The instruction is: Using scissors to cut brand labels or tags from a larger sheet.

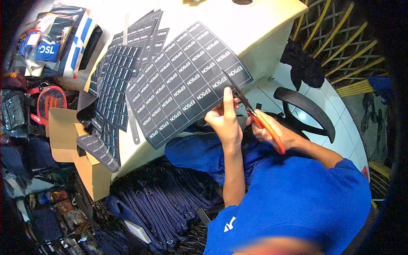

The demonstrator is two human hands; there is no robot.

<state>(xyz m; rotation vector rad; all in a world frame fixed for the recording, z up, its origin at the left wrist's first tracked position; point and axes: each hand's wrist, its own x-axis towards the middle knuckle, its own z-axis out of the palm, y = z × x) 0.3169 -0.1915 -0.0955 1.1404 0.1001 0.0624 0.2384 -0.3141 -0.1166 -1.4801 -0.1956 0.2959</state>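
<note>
A large dark sheet of rectangular printed labels (187, 85), divided by thin pale lines, lies tilted over the edge of the pale table. My left hand (226, 121) pinches its near right edge, thumb on top and fingers underneath. In my right hand (272, 131) is a pair of scissors (268, 127) with orange handles. The dark blades reach over the right part of the sheet, just past my left thumb, along a row of labels. Whether the lower blade is under the sheet is hidden.
More dark label sheets (117, 78) are piled to the left, with a metal ruler (133, 121) partly beneath the large sheet. An open cardboard box (94, 176) stands at the table's left corner. Dark blue straps (157, 204) lie below; a black curved chair armrest (308, 114) is right.
</note>
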